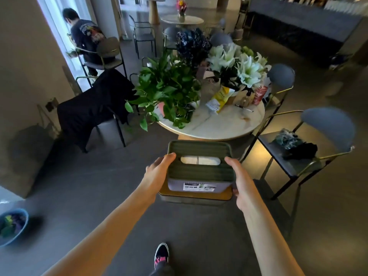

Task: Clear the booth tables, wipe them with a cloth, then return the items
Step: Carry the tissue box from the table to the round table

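Both arms reach forward, each grip closed on one side of a box.
The left hand (159, 170) curls its fingers over the top edge; the right hand (238, 180) clasps the opposite side, fingertips tucked underneath. One foot (161, 253) steps forward below.

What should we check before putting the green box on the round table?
1. Both hands hold the tissue box: left hand and right hand grip its sides. Ok.
2. Box level: roughly. Ok.
3. Free spot on the round table: bare near edge. Ok.
4. Floor ahead: nothing in the way. Ok.
5. Potted plant leaves hang over the left edge. Not ok there.
6. Table already wiped: cannot tell.
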